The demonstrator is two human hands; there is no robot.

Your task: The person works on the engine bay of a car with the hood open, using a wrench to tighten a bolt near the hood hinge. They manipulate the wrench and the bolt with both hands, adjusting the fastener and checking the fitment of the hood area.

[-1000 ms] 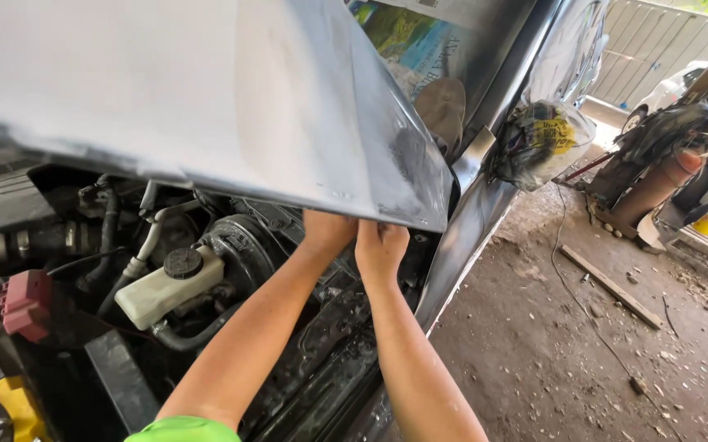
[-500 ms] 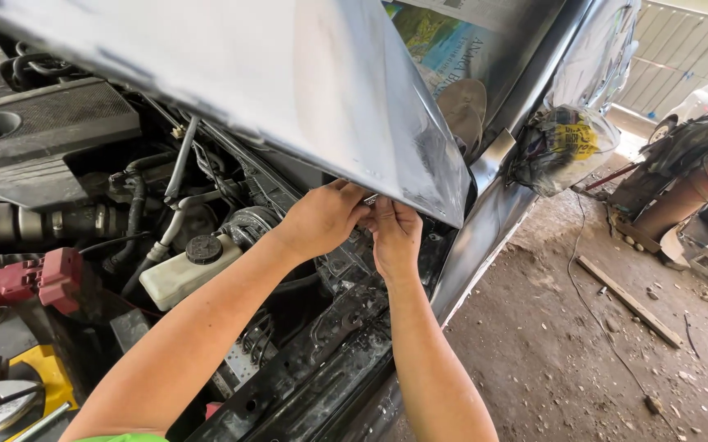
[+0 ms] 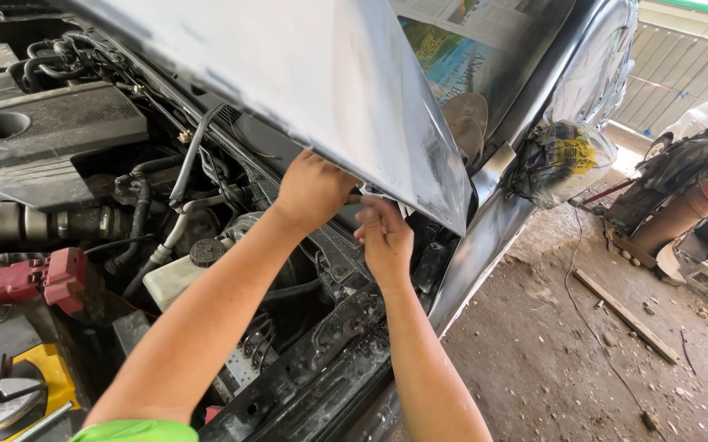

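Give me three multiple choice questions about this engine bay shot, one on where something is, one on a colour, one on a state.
1. Where are both hands?
A. at the lower edge of the raised hood
B. on the battery
C. on the ground

2. What colour is the terminal cover at the left?
A. blue
B. red
C. white

3. How does the hood stand?
A. shut
B. taken off
C. raised

Answers: 1 A, the left hand and right hand meet under the edge of the hood. 2 B, the terminal cover is red. 3 C, the engine cover lies exposed beneath it.
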